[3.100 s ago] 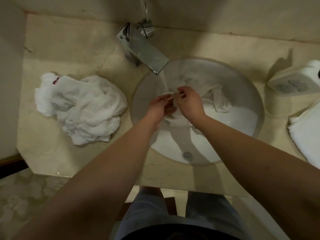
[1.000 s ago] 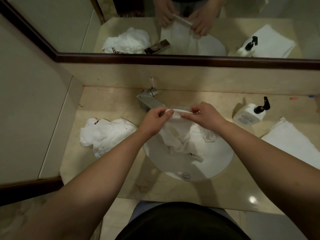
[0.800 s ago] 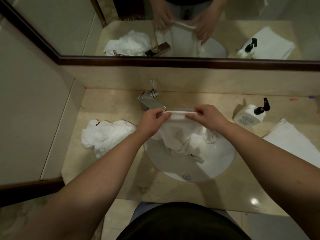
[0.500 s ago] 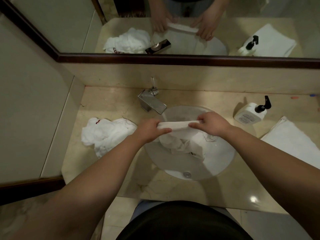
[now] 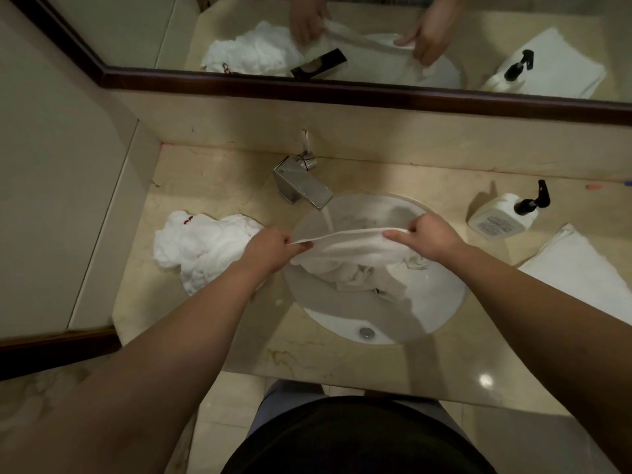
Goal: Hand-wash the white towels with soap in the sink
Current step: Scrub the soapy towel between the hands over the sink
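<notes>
Landmark = sink [image 5: 441, 302], round white basin set into the beige marble counter [image 5: 212, 330].

- Left hand [image 5: 270, 249]: over the sink's left rim, fingers curled, pinching the left end of a white towel [image 5: 349, 244].
- Right hand [image 5: 432, 237]: over the sink's upper right part, fingers curled, gripping the other end of the same towel.
- Towel's top edge is stretched in a near-straight band between the two hands, above the basin. Rest of it hangs down and bunches in the sink's middle. A small dark bit shows at the lower fold, too small to tell what it is.
- Faucet [image 5: 302, 186]: chrome, square, on the counter behind the sink's upper left rim. Water stream [image 5: 328, 218] running from the spout, landing just behind the stretched edge, left of centre. Cannot tell whether it hits the towel or passes behind it.
- Drain [image 5: 366, 332] visible at the sink's near edge, uncovered.
- Crumpled white towel [image 5: 201, 249] on the counter left of the sink, apart from the basin, small red mark near its far left corner. Left wrist overlaps its right edge in view.
- Soap pump bottle [image 5: 501, 217]: white, black pump, lying on the counter right of the sink.
- Folded white towel [image 5: 581, 268] on the counter further right of the sink, near the bottle.
- Mirror [image 5: 376, 39] on the wall behind the sink, reflecting hands, towels and bottle.
</notes>
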The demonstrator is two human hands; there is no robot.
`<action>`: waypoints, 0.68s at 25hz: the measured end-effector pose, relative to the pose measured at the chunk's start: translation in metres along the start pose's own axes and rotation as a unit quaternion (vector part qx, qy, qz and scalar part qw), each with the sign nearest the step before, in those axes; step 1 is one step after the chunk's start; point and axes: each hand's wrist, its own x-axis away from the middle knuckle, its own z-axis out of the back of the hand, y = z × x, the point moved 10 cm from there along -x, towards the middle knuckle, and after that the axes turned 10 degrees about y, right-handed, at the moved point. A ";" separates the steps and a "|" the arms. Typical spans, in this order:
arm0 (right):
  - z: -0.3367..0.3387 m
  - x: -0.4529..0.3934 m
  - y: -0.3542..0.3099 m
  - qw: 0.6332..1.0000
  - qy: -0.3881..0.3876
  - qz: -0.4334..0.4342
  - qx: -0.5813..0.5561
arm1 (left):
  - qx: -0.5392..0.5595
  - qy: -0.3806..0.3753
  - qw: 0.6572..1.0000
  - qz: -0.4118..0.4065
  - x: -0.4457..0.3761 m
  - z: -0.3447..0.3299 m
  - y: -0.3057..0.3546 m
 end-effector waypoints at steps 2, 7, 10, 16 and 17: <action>-0.003 -0.003 0.003 1.000 0.002 -0.021 0.008 | 0.016 0.014 1.000 0.013 -0.001 0.003 -0.007; -0.014 -0.018 -0.001 0.997 -0.042 -0.044 -0.036 | 0.034 0.028 0.999 0.028 -0.005 0.007 -0.025; -0.017 -0.029 -0.014 0.995 -0.065 -0.025 -0.074 | 0.091 0.022 0.993 0.078 -0.010 0.000 -0.040; -0.031 -0.040 -0.036 0.988 -0.068 -0.044 -0.135 | 0.253 0.065 0.953 0.155 -0.016 -0.005 -0.042; -0.035 -0.040 -0.039 0.984 -0.066 -0.052 -0.158 | 0.295 0.072 0.937 0.175 -0.014 -0.005 -0.042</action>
